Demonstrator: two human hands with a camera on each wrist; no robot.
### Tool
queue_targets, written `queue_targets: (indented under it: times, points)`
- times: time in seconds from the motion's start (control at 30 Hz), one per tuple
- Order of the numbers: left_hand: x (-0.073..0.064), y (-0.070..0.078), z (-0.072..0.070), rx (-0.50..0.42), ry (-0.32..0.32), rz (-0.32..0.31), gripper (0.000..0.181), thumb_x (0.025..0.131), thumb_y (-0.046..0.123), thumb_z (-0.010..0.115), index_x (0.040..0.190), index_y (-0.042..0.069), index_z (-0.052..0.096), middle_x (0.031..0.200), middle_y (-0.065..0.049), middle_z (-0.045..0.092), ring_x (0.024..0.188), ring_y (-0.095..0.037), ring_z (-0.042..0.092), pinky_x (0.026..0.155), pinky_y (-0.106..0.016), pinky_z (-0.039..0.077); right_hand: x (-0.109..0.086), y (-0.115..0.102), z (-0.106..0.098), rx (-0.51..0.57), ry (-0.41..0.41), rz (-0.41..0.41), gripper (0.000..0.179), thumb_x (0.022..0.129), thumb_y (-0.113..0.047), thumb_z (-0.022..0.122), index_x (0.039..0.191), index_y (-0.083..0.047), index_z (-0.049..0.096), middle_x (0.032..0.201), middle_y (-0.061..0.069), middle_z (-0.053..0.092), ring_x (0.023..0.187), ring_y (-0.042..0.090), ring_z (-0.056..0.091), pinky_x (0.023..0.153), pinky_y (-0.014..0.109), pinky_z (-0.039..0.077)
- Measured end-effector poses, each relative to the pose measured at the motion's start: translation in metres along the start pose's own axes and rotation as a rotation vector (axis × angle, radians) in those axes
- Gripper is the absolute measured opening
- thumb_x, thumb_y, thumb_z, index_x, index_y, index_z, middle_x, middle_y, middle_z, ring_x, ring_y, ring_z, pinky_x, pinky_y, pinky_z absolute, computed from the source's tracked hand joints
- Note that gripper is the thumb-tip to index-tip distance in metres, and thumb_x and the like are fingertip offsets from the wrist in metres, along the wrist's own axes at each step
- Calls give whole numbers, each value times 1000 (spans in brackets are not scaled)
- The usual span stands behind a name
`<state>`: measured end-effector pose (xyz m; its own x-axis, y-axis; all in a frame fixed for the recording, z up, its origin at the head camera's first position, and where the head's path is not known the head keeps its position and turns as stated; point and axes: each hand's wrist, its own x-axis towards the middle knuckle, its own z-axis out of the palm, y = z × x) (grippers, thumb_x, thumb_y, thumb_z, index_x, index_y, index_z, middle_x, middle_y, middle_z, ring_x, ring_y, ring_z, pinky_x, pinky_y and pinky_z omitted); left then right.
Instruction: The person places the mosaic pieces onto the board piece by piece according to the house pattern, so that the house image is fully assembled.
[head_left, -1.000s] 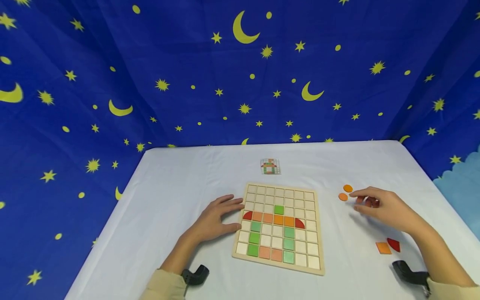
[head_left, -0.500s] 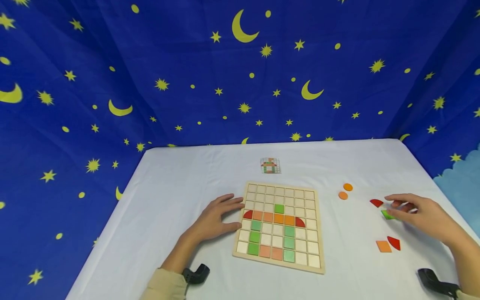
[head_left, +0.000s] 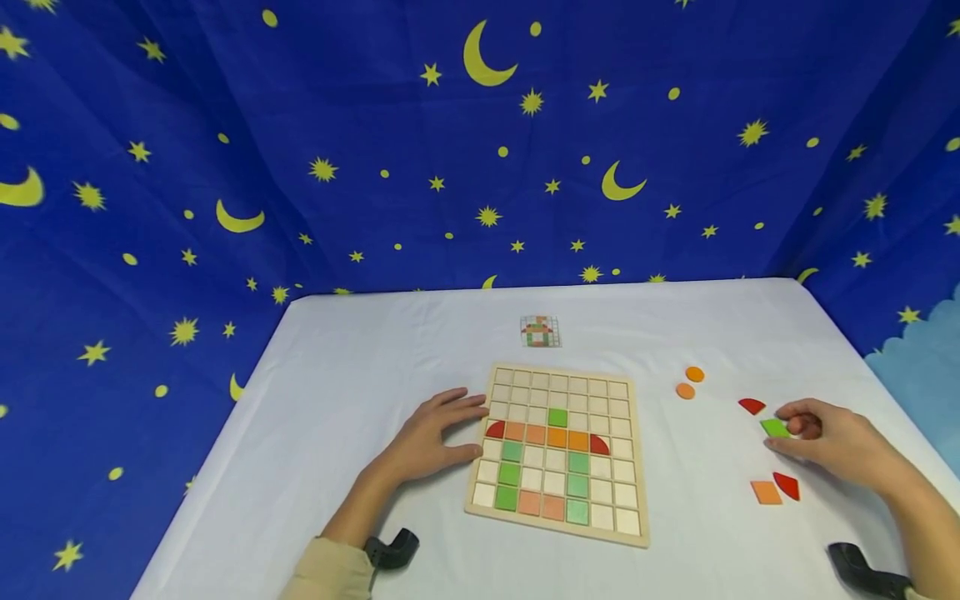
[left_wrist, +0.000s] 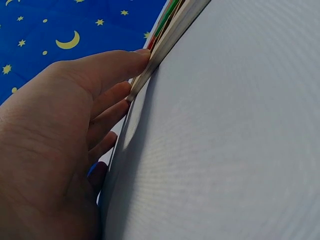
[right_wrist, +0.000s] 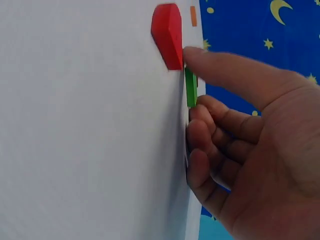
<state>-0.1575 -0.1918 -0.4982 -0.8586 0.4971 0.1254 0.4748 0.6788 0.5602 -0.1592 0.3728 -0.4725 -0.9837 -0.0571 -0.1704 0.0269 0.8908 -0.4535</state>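
Observation:
My right hand (head_left: 840, 442) is at the table's right, its thumb and index finger on opposite edges of a green square tile (head_left: 774, 427). In the right wrist view the green tile (right_wrist: 191, 87) shows edge-on between the thumb and the curled index finger, the other fingers folded below. My left hand (head_left: 431, 437) lies beside a wooden grid board (head_left: 625, 500), its spread fingertips touching the left edge. In the left wrist view the thumb and fingers of the left hand (left_wrist: 65, 115) meet the board's rim (left_wrist: 172, 37). Red, orange, salmon and green pieces form a figure on the board.
Two orange discs (head_left: 695, 374) lie right of the board. A red quarter-round (head_left: 752, 406) is left of the green tile; another red piece (head_left: 787, 485) lies beside an orange square (head_left: 767, 492). A small pattern card (head_left: 540, 332) sits behind the board. Starry blue cloth (head_left: 375, 208) surrounds the table.
My right hand has moved right, from near the orange discs to the green tile, and its thumb and index finger have closed in on it. The left hand and board have stayed put.

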Motion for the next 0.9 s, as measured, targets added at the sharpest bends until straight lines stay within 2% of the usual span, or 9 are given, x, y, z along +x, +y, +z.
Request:
queue_targets:
  times: [0.27,0.37,0.6,0.9]
  points:
    - [0,-1,2,-1,2,6,58,83,53,68,135,28,58,145,20,42,139,-10,24,108,-45,25,-3,-4,1,1,-16,-67,56,80,-37,77,117,2,62,89,4,57,78,21,49,58,25,41]
    - [0,-1,1,-5,4,7,57,83,52,69,135,28,58,145,20,42,139,-11,25,108,-45,25,-2,-11,1,10,-33,-88,55,80,-36,77,118,1,62,86,3,56,77,21,49,58,26,41]
    - [-1,2,-1,-16,-12,3,58,84,51,69,136,27,57,145,16,42,140,-14,25,109,-46,25,3,-29,4,29,-11,-167,48,80,-33,78,118,-6,66,92,3,59,79,20,49,60,26,44]
    - [-1,4,-3,-18,-6,8,57,84,48,70,135,26,58,145,15,43,139,-15,26,108,-47,26,12,-50,14,106,13,-285,34,81,-23,79,112,-12,69,83,0,55,72,14,49,56,24,43]
